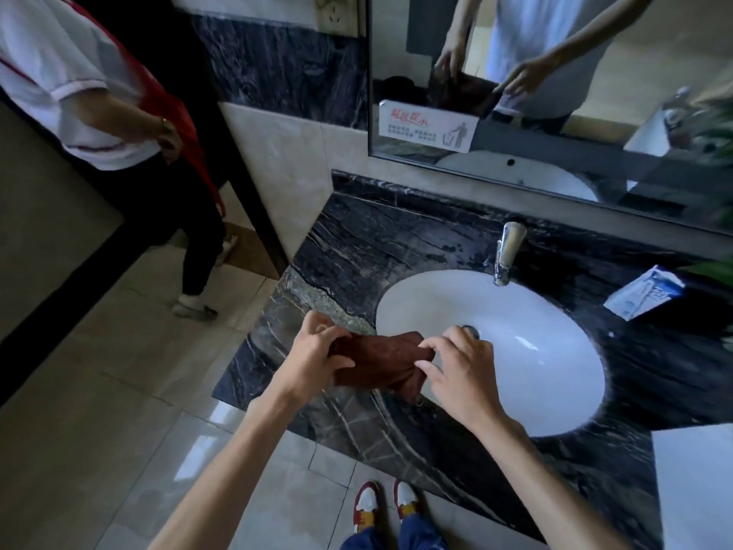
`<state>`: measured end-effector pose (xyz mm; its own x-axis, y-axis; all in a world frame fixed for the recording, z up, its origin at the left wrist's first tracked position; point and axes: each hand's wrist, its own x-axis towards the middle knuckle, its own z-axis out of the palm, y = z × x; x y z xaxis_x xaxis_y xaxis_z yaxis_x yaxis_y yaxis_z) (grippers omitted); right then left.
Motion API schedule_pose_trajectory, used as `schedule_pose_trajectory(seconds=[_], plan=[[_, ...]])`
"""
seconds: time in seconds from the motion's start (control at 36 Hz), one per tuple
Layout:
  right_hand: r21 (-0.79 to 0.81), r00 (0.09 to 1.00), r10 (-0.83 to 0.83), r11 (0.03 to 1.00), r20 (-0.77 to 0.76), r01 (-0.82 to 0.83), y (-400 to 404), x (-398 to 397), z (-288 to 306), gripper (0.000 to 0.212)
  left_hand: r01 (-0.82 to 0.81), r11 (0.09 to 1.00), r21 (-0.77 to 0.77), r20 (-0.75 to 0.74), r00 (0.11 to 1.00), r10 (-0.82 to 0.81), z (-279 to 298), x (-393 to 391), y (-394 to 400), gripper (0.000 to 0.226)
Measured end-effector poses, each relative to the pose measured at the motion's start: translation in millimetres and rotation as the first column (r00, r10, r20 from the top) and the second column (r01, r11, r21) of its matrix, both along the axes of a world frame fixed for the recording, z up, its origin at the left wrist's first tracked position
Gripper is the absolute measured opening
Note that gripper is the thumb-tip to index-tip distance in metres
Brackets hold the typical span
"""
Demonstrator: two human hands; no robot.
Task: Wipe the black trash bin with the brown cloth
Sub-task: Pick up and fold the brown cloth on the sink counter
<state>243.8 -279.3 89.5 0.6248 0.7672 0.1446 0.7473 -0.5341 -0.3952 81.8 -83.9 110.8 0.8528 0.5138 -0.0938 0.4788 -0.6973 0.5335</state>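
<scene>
The brown cloth point(380, 361) is bunched between both hands above the left rim of the white sink point(527, 351). My left hand point(315, 353) grips its left end with closed fingers. My right hand point(456, 371) pinches the right end with thumb and fingertips. The black trash bin does not show anywhere in the head view.
A black marble counter point(357, 248) surrounds the sink, with a chrome faucet point(507, 252) behind it and a blue-white packet point(644, 295) at the right. A mirror point(555, 93) hangs above. Another person point(99, 93) stands at the left on the tiled floor point(99, 410).
</scene>
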Motion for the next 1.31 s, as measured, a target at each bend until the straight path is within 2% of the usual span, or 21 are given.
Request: schedule_pose_trajectory(seconds=[0.14,0.28,0.42,0.56,0.67,0.94,1.08,1.19,1.31], plan=[[0.008,0.999,-0.045,0.999,0.027,0.045,-10.6,13.9,32.0,0.027,0.064,0.99,0.125,0.074,0.995,-0.074,25.1,19.2,-11.2,0.034],[0.03,0.997,-0.069,0.997,0.046,0.068,-23.7,35.6,68.9,0.023,0.035,0.918,0.395,0.083,0.994,-0.073,58.9,38.6,-18.4,0.039],[0.043,0.987,-0.086,0.996,0.134,0.08,-39.4,48.5,100.8,0.025,0.062,0.871,0.488,0.103,0.986,-0.128,93.0,57.5,-23.1,0.041],[0.036,0.982,-0.133,0.991,0.137,0.129,-53.0,53.9,131.4,0.024,0.078,0.86,0.504,0.133,0.977,-0.167,116.1,71.2,-31.7,0.041],[0.068,0.981,-0.162,0.986,0.107,0.155,-67.5,52.6,146.4,0.023,0.113,0.884,0.453,0.13,0.973,-0.191,129.8,76.2,-39.6,0.043],[0.161,0.988,-0.149,0.975,-0.024,0.151,-88.2,22.4,154.0,0.021,0.155,0.89,0.428,0.153,0.958,-0.241,134.5,57.8,-52.8,0.045],[0.233,0.984,-0.177,0.958,0.017,0.168,-89.1,2.1,144.6,0.022,0.138,0.911,0.388,0.159,0.964,-0.214,131.4,38.2,-58.4,0.041],[0.258,0.993,-0.119,0.96,0.022,0.109,-85.1,-10.0,142.3,0.023,0.08,0.94,0.333,0.173,0.974,-0.144,130.7,16.5,-65.2,0.038],[0.244,1.0,-0.012,0.97,0.003,0.011,-79.5,-11.6,135.8,0.024,0.037,0.93,0.366,0.108,0.991,-0.082,117.4,-5.4,-70.4,0.044]])
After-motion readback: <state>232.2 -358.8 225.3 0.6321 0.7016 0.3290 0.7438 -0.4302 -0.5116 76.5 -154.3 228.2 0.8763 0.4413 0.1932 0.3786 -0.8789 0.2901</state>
